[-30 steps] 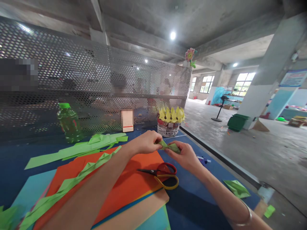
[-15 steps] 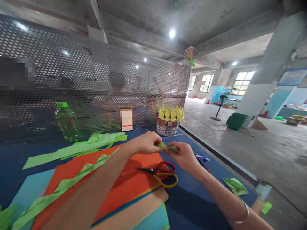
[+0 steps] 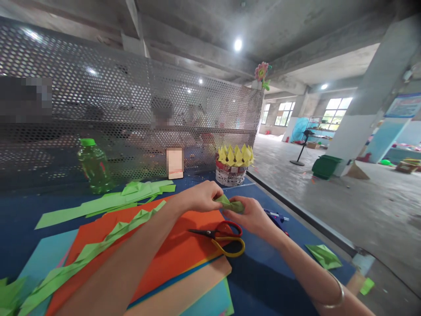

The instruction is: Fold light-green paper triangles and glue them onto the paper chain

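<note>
Both my hands pinch a folded strip of green paper [image 3: 226, 202] above the orange sheets. My left hand [image 3: 205, 196] grips its left end, fingers closed. At the other end, my right hand [image 3: 248, 213] holds it between thumb and fingers. Below them, scissors [image 3: 210, 234] with one red and one yellow handle loop lie on the orange paper [image 3: 177, 250]. A long pleated green strip [image 3: 108, 239] runs beneath my left forearm. Flat green strips [image 3: 108, 202] are piled further back, and a folded green piece [image 3: 325, 256] rests near the table's right edge.
A green-capped bottle [image 3: 95, 169] and a small pale card [image 3: 175, 163] stand before the perforated metal screen [image 3: 204, 101]. A basket with yellow paper points [image 3: 232, 169] sits at the back right. A blue glue gun [image 3: 276, 217] lies beyond my right wrist.
The middle of the green strip shows a little more, and my right hand's fingers have shifted slightly on it. The whole view has drifted slightly.
</note>
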Motion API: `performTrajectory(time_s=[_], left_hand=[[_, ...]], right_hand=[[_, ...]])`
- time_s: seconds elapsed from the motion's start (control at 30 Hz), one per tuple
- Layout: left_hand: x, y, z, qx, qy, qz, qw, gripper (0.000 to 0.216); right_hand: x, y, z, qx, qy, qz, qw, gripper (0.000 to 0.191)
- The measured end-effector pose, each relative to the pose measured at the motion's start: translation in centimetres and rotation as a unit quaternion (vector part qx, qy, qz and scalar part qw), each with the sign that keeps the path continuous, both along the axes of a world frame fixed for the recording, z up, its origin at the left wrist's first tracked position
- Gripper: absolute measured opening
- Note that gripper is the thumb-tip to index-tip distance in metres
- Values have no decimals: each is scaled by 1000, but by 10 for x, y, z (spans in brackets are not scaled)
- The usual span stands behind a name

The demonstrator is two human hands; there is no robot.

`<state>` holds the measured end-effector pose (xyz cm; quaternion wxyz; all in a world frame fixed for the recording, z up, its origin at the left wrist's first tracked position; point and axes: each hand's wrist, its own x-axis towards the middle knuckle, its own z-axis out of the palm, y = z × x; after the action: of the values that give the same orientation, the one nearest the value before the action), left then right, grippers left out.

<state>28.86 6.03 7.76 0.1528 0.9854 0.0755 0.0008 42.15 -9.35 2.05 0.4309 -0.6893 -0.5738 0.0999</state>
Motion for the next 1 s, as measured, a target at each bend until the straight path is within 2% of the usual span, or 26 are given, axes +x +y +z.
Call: performTrajectory(time_s=[0.27,0.47,0.67,0.7,0.73,0.8,0.83,0.87,0.9,1.0], left_hand=[[1,-3,-1,5,2,-16,1000,27],[-1,-3,2,24,26,-8,999,26],[-1,-3,3,45,46,4,998,27],[0,-2,2,48,47,8,998,27],[0,-1,1,52,48,13,997,27],[1,4,-3,59,48,26,997,28],[2,8,-6,63,47,34,996,28],[3,11,-9,66,47,43,996,29],[4,15,-13,68,47,52,995,29],[8,27,-26,65,47,74,994,29]], right_hand=[[2,1,-4,-8,4,-11,1000,32],[2,-2,2,-19,2,-4,1000,28],[5,2,-4,-30,-13,1,999,29],[6,2,-6,-32,-16,4,999,32],[8,2,-7,-32,-17,8,999,45],[12,2,-12,-32,-13,9,999,84],[14,2,-14,-29,-9,4,1000,98],[16,2,-16,-19,-5,-6,1000,102],[18,3,-18,-4,-2,-20,1000,100],[23,4,-20,50,-2,-62,997,79]])
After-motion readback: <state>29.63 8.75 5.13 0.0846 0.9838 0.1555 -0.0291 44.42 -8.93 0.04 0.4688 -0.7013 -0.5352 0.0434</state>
